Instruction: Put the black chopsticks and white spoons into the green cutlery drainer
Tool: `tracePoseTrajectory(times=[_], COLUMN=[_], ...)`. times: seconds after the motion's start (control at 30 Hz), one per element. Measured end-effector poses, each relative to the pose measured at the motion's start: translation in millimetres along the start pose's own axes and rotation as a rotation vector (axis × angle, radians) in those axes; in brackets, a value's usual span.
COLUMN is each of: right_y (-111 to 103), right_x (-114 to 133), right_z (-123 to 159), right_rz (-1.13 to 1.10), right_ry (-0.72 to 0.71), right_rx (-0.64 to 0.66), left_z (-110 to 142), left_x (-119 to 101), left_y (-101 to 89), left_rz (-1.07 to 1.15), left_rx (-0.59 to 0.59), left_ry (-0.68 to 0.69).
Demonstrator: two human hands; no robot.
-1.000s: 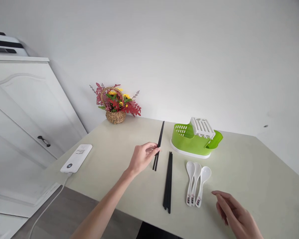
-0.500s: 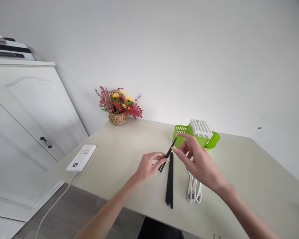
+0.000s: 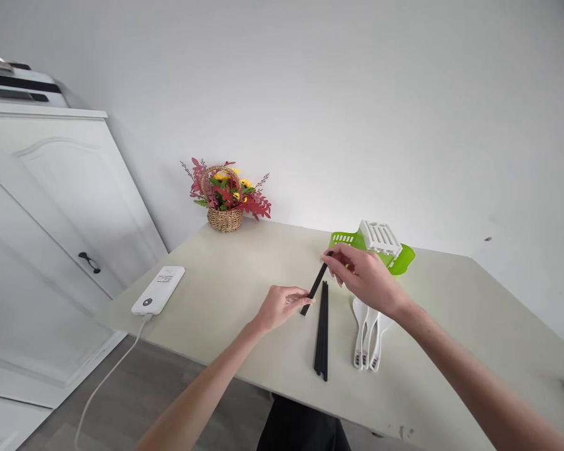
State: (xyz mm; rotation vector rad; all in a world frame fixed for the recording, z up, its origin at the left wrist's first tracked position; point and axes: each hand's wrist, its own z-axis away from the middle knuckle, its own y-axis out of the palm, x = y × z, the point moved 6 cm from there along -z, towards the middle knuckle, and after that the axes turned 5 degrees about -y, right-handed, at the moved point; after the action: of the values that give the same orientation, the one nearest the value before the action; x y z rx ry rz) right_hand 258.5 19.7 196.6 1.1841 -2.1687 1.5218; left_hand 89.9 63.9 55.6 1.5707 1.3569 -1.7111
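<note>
Both hands on one slanted set of black chopsticks

The left hand (image 3: 282,307) pinches the held chopsticks (image 3: 318,280) near their lower end, fingers closed on them; the right hand (image 3: 369,282) grips the upper end between thumb and fingers. They lie too close together to count. Their long axis slants from near left to far right, the upper end towards the one green rack (image 3: 405,259), just left of a bundle of at least three more black chopsticks (image 3: 323,332). That bundle lies on the worktop (image 3: 254,263), running nearly straight away from the near edge.

Three white spoons (image 3: 367,344) lie right of it, bowls pointing away, handles near. One flower basket (image 3: 225,219) stands at the back, and one white device (image 3: 160,289) with one cable (image 3: 110,374) lies at left.
</note>
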Motion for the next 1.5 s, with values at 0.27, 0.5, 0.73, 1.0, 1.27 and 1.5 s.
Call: tracePoseTrajectory(times=[0.27, 0.5, 0.73, 1.0, 1.27, 1.5], right_y=[-4.7, -25.4, -120.9, -150.0, -106.8, -80.1], right_x=[-6.4, -5.4, -14.5, -61.6, -137.3, -165.2], right_z=[8.7, 13.1, -2.2, -49.5, -101.4, -115.4], right_rz=[-0.011, 0.044, 0.007, 0.283, 0.368, 0.442], right_ry=[0.037, 0.03, 0.142, 0.237, 0.346, 0.441], right_rx=[-0.033, -0.12, -0.576, -0.552, -0.234, -0.172], left_z=[1.4, -7.9, -16.6, -13.4, -17.1, -18.6], left_x=[26.0, 27.3, 26.2, 33.9, 35.8, 36.6], left_y=[5.4, -1.5, -16.0, -20.0, -19.6, -18.4], left_rz=[-0.075, -0.258, -0.221, -0.233, -0.236, -0.252], left_rx=[0.013, -0.038, -0.094, -0.107, -0.118, -0.118], left_ry=[-0.041, 0.046, 0.064, 0.003, -0.002, -0.02])
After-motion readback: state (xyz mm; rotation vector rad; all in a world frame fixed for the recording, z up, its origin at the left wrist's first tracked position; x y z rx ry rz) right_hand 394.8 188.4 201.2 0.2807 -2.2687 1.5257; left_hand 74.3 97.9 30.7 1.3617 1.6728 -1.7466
